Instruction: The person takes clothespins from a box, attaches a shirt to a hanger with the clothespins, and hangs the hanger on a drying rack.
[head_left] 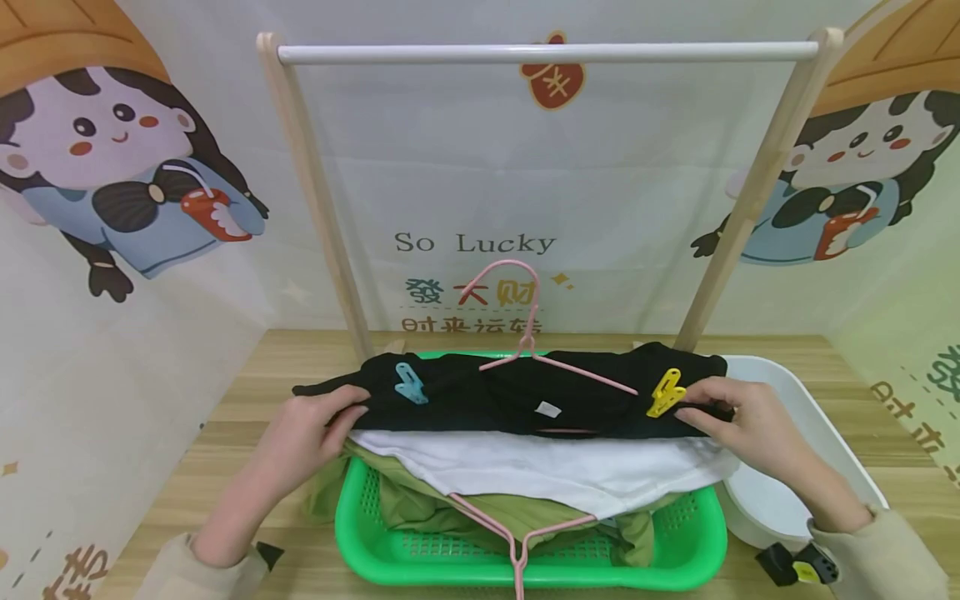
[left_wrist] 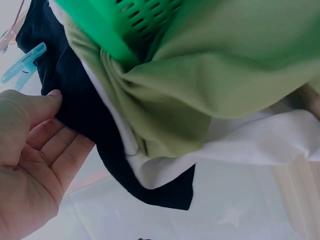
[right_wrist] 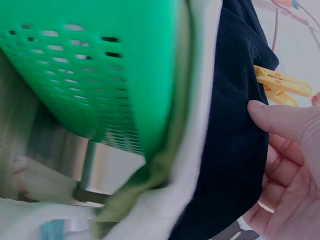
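A black garment (head_left: 457,392) with a small white label lies spread across the top of a clothes pile. My left hand (head_left: 311,429) pinches its left end between thumb and fingers. On the right, my right hand (head_left: 759,421) pinches the other end, close beside a yellow clothespin (head_left: 666,393). A light-blue clothespin (head_left: 410,385) sits on the cloth nearer the left hand. The pink hanger (head_left: 534,321) has its hook standing up above the garment, its arms partly hidden by black cloth. Both clothespins also show in the wrist views, the blue one (left_wrist: 27,65) and the yellow one (right_wrist: 282,82).
Beneath lie a white garment (head_left: 540,467) and an olive-green garment (head_left: 420,500) over a green basket (head_left: 525,577). Another pink hanger (head_left: 517,537) points its hook toward me. Behind stands a wooden rack with a white rail (head_left: 547,53). A white tray (head_left: 802,433) is at the right.
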